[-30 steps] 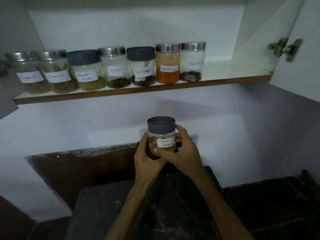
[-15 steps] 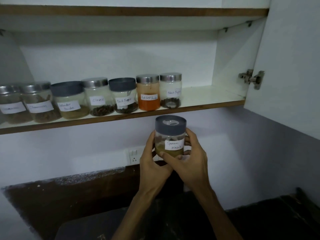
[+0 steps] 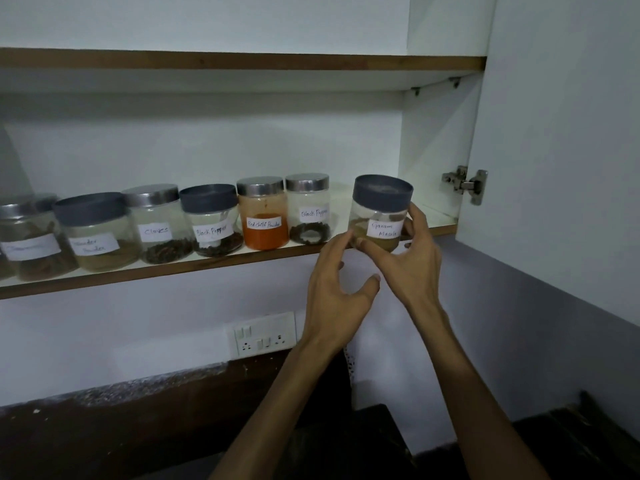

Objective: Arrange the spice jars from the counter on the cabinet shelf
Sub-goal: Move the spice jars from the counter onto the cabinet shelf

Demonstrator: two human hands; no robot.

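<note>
A clear jar labelled Garam Masala, with a dark grey lid, stands at the front edge of the cabinet shelf, right of the row. My right hand wraps it, thumb across the front and fingers behind. My left hand hangs just below and left of the jar, fingers spread, fingertips by its base. Along the shelf to the left stand a Black Pepper jar, a Red Chilli Powder jar, a second Black Pepper jar, a Cloves jar and several more.
The open cabinet door with its hinge hangs close on the right. An upper shelf spans overhead. A wall socket plate sits below the shelf. The dark counter lies at the bottom.
Both hands lifted the Garam Masala jar from chest height up and rightwards onto the shelf edge. My left hand has come off the jar and spread out.
</note>
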